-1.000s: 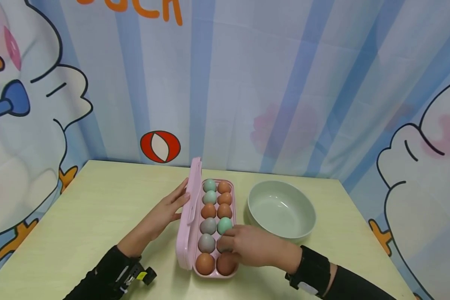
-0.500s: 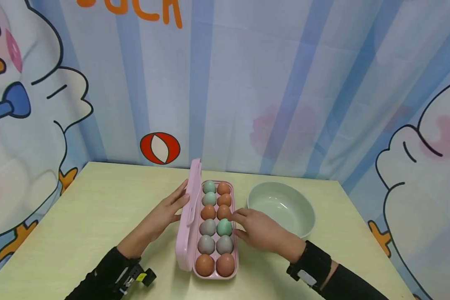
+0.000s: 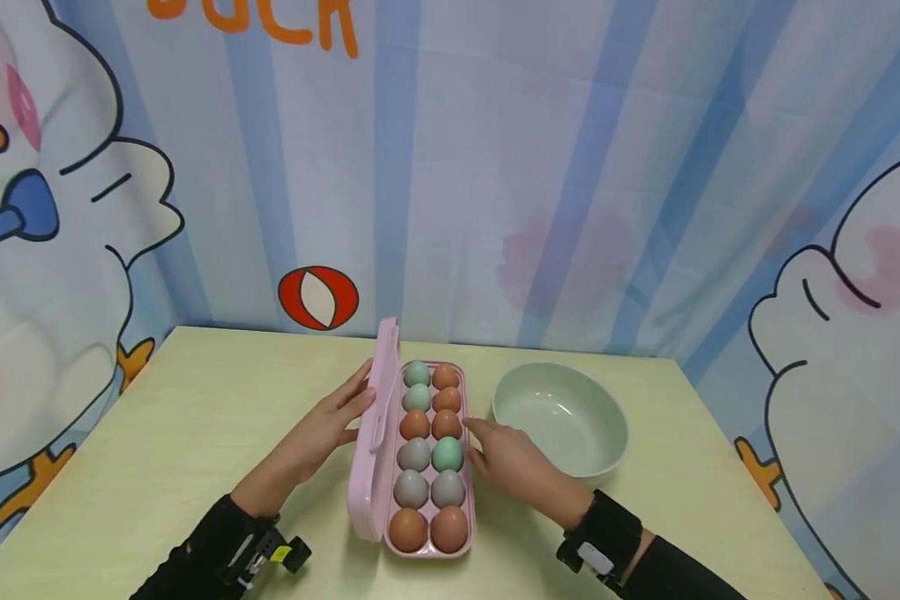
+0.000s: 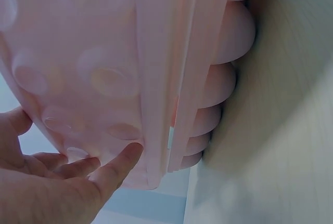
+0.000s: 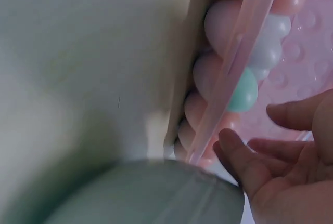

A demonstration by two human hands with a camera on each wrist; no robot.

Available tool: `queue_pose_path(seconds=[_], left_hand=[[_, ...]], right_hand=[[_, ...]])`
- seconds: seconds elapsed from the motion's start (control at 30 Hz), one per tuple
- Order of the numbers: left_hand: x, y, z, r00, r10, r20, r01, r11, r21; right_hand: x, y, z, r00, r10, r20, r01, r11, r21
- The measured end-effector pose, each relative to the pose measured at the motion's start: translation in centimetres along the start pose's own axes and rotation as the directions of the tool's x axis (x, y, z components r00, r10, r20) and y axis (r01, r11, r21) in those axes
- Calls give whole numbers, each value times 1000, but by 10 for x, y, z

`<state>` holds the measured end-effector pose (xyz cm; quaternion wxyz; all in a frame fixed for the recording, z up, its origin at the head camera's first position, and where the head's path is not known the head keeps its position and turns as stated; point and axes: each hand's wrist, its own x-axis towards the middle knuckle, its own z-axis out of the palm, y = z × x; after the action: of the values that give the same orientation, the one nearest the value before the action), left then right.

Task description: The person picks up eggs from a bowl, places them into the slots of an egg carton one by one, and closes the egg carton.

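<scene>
A pink egg carton (image 3: 429, 550) lies open on the table, holding two rows of brown, grey and pale green eggs. Its lid (image 3: 375, 433) leans up on the left side. My left hand (image 3: 330, 425) rests with extended fingers on the outside of this lid; the left wrist view shows its fingertips (image 4: 130, 152) touching the bumpy pink plastic. Over the carton's right edge, my right hand (image 3: 516, 460) hovers near the bright green egg (image 3: 447, 454) and the brown egg (image 3: 446, 425) behind it. In the right wrist view its fingers are spread apart with nothing between them.
A pale green bowl (image 3: 561, 421) stands right of the carton, close behind my right hand. The light wooden table (image 3: 217, 400) ends at a blue striped curtain (image 3: 457, 167) with cartoon ducks.
My right hand has drawn back from the grey egg in the carton's near right row, uncovering it, and shifted to the carton's right edge. The left hand stays on the lid.
</scene>
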<state>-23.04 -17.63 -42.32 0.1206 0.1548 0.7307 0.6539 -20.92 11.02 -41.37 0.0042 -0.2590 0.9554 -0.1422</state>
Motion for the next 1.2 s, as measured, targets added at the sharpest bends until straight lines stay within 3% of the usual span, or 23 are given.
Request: queue_pose_path(seconds=[0.17,0.37,0.5,1.2], left_hand=[[-1,3,0,1000,-12,-5,12,1000,18],[-1,4,2,1000,-23,-8,23,1000,19],[-1,4,4,1000,-29,-8,29,999,22],[-3,5,-3,999,-30,-16,31,999,37]], right_hand=[[-1,-5,8,997,79,-8,-79,997,19],[0,1,19,987,154,39,-157,979,131],[2,4,23,987,156,36,-160,970,184],[12,-4,32,985,175,-6,-171,966,193]])
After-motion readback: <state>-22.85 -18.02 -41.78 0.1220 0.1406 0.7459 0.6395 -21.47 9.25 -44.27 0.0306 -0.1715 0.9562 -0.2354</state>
